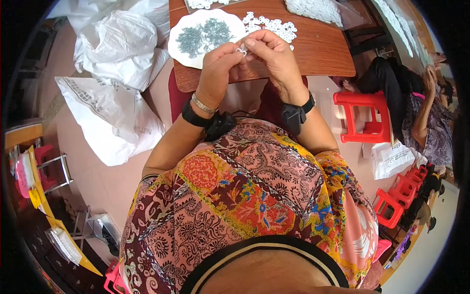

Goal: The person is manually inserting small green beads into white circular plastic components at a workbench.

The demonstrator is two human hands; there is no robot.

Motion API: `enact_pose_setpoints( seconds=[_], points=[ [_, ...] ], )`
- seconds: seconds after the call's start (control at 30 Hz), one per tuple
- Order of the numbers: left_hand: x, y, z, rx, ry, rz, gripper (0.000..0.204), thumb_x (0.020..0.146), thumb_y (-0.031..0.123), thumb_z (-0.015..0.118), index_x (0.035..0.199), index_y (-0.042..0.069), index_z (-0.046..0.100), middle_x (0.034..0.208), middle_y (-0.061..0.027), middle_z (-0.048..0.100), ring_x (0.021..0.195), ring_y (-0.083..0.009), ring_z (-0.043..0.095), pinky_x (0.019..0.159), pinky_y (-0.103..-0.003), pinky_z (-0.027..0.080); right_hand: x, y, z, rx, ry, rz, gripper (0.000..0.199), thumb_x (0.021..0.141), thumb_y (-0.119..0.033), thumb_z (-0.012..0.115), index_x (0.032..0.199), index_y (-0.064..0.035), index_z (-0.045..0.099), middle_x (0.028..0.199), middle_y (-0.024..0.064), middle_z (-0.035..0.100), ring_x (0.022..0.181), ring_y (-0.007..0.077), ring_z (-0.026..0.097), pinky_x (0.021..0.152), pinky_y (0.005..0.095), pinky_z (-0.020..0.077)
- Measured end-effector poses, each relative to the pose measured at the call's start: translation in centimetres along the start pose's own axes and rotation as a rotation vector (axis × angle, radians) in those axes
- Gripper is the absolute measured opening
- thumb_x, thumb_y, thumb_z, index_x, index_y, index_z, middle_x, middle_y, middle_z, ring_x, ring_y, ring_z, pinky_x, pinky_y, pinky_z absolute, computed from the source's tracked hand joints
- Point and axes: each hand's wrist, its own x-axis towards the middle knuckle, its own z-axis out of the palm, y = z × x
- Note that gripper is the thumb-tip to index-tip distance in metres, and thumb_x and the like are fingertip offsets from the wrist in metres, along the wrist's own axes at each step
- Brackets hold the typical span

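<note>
My left hand (218, 68) and my right hand (274, 56) meet over the near edge of a brown wooden table (318, 54). Between their fingertips they pinch a small white plastic part (242, 48). Just beyond the hands a white plate (188, 24) holds a heap of small dark metal screws (203, 35). To the right of the plate lies a loose pile of small white plastic pieces (271, 25). Both wrists wear black bands, and the left also carries a silver bracelet.
Large white plastic bags (120, 46) and a white sack (110, 120) lie on the floor at left. A red plastic stool (364, 115) stands at right, beside a seated person (421, 108). More red stools (399, 196) are stacked at lower right. Trays of white parts (316, 10) sit farther back on the table.
</note>
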Motion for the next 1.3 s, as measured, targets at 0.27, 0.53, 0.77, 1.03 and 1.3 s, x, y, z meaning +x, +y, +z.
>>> enact_pose_setpoints(
  seconds=[0.27,0.53,0.77,1.03,1.3],
  points=[
    [0.7,0.1,-0.3,-0.058,0.059,0.02,0.02,0.089,0.016,0.046,0.082,0.001,0.058,0.076,-0.0065,0.063,0.068,-0.0119,0.059,0.057,-0.022,0.044,-0.6,1.0,0.4,0.207,0.125,0.102,0.009,0.088,-0.008,0.06,0.094,-0.002,0.062,0.083,0.0043,0.065,0.07,0.0079,0.059,0.067,0.0198,0.0479],
    [0.8,0.3,-0.6,0.083,0.055,-0.028,0.021,0.089,0.017,0.046,0.076,0.003,0.056,0.067,-0.0039,0.058,0.058,-0.0109,0.054,0.053,-0.021,0.04,0.4,-0.4,-1.6,-0.073,0.037,-0.008,0.017,0.086,-0.007,0.061,0.101,0.0008,0.064,0.084,0.0056,0.066,0.073,0.0088,0.061,0.066,0.02,0.0488],
    [0.6,0.3,0.1,0.165,0.063,-0.065,0.02,0.085,0.017,0.05,0.071,0.005,0.055,0.058,0.001,0.05,0.051,-0.0067,0.047,0.048,-0.019,0.035,0.3,-1.3,-1.6,-0.12,0.0,-0.006,0.016,0.085,-0.008,0.063,0.098,0.0006,0.065,0.083,0.0048,0.066,0.072,0.0084,0.06,0.066,0.02,0.0485],
    [0.3,0.5,0.2,0.183,0.047,-0.078,0.018,0.085,0.018,0.051,0.072,0.006,0.055,0.059,0.0025,0.047,0.051,-0.006,0.044,0.048,-0.019,0.033,0.0,-1.8,-1.4,-0.15,-0.029,-0.006,0.016,0.085,-0.008,0.063,0.098,0.0,0.067,0.081,0.0032,0.065,0.07,0.0074,0.058,0.066,0.0197,0.0476],
    [0.2,0.5,0.2,0.256,0.03,-0.017,0.019,0.085,0.018,0.052,0.073,0.005,0.056,0.059,0.0019,0.048,0.05,-0.0061,0.043,0.047,-0.02,0.033,-0.1,-1.9,-1.4,-0.199,-0.054,-0.01,0.016,0.085,-0.008,0.063,0.098,-0.0002,0.067,0.081,0.0027,0.065,0.071,0.0076,0.059,0.067,0.0196,0.0476]
  ],
)
